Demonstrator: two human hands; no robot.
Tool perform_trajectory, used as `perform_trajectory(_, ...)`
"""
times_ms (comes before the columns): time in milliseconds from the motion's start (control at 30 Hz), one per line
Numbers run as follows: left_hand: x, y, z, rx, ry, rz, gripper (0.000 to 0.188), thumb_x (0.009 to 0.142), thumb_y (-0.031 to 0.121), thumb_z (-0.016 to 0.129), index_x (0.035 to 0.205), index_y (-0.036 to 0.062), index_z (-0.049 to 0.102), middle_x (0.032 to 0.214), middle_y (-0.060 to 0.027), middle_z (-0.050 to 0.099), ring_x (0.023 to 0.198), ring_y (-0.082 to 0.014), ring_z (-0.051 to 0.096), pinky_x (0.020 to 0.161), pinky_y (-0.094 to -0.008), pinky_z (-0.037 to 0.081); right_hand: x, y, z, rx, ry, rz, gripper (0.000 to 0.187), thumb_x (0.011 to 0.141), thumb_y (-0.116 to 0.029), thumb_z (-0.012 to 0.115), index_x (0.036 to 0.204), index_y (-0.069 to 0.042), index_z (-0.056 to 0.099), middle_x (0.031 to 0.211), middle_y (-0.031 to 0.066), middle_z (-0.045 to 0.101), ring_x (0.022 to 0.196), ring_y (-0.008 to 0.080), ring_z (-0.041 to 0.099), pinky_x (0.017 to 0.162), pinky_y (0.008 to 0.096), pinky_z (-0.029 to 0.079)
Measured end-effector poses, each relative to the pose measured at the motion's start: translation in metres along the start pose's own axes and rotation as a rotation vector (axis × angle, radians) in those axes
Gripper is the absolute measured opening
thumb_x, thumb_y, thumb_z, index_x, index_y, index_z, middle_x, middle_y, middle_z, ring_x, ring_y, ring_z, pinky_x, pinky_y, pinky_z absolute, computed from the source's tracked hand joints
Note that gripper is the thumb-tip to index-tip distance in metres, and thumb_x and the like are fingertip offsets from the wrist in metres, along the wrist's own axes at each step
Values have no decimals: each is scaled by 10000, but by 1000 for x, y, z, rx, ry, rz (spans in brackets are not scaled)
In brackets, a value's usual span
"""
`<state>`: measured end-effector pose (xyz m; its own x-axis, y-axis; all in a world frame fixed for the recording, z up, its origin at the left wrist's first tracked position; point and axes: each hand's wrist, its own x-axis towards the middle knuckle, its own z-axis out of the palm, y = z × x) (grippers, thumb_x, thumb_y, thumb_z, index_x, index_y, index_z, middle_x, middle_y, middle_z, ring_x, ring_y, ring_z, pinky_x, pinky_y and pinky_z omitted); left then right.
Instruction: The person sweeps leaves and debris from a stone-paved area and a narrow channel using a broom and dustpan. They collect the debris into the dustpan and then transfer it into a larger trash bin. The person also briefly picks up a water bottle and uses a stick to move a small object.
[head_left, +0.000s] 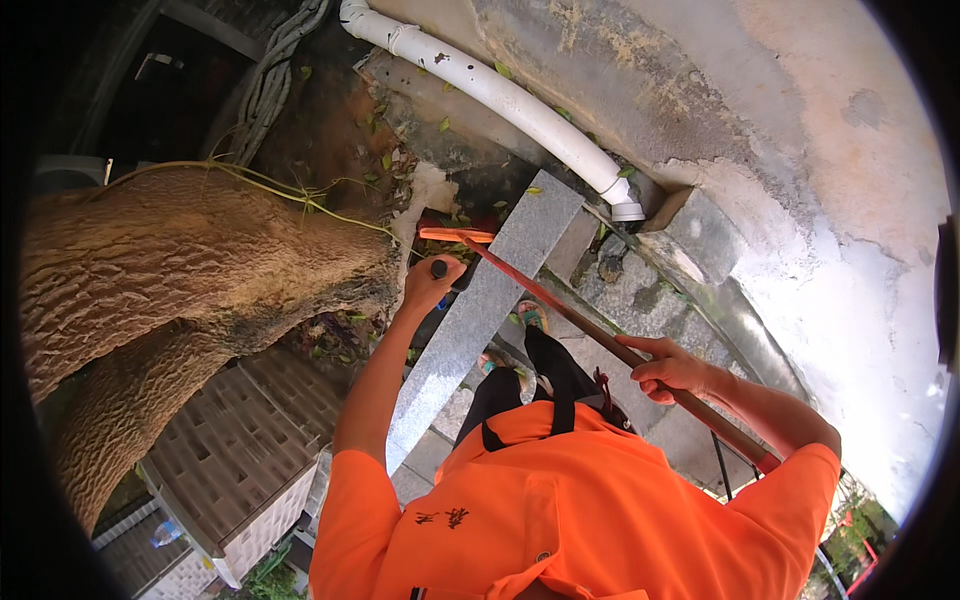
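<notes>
My right hand (670,368) is closed around the long reddish-brown handle of a broom (590,322). The handle slants from beside my right upper arm up to an orange broom head (455,235), which rests low among leaves between the tree and the stone slab. My left hand (432,284) is a fist around an upright handle with a round black end (439,268), seen nearly end-on. Next to that fist shows a dark piece that looks like part of a dustpan; most of it is hidden below the hand. Dark red shows behind the broom head.
A grey stone slab (490,300) runs slantwise in front of my feet. To the left leans a thick tree trunk (210,270) with a vine. A white drainpipe (500,95) follows the wall (780,150). A brown woven-pattern box (235,440) stands lower left; fallen leaves lie around the slab.
</notes>
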<state>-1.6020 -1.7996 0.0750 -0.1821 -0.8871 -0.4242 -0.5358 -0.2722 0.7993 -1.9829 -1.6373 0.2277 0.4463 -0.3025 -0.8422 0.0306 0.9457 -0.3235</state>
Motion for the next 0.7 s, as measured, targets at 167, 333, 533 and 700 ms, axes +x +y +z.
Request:
perform_trajectory(167, -30, -40, -20, -285, 37, 5, 179, 847, 218, 678, 839, 43, 642, 685, -28, 586, 594, -108, 567, 520, -268, 463, -7, 8, -2, -79, -18, -17, 703, 849, 21, 506, 1464, -136, 203, 563, 17, 412, 419, 96, 369, 392, 259, 329)
perform_trajectory(333, -59, -47, -38, -347, 99, 49, 103, 847, 138, 671, 861, 40, 642, 710, -31, 606, 642, -110, 598, 543, -261, 501, -23, 16, 3, -284, -79, -46, 704, 863, -3, 513, 1467, -109, 167, 569, 18, 454, 431, 106, 443, 405, 274, 386)
perform_trajectory(533, -91, -47, -42, -461, 183, 109, 83, 850, 115, 661, 863, 36, 637, 810, -61, 630, 692, -120, 623, 592, -278, 545, -47, 30, 13, -394, -106, -52, 704, 860, 4, 516, 1466, -107, 173, 550, 2, 434, 417, 101, 430, 405, 272, 389)
perform_trajectory(700, -125, -81, -40, -522, 295, 218, 145, 848, 114, 658, 876, -19, 606, 876, -88, 624, 705, -155, 640, 634, -291, 563, -66, 50, 28, -470, -97, -74, 708, 827, -60, 526, 1458, -96, 205, 557, 15, 482, 409, 118, 470, 417, 281, 411)
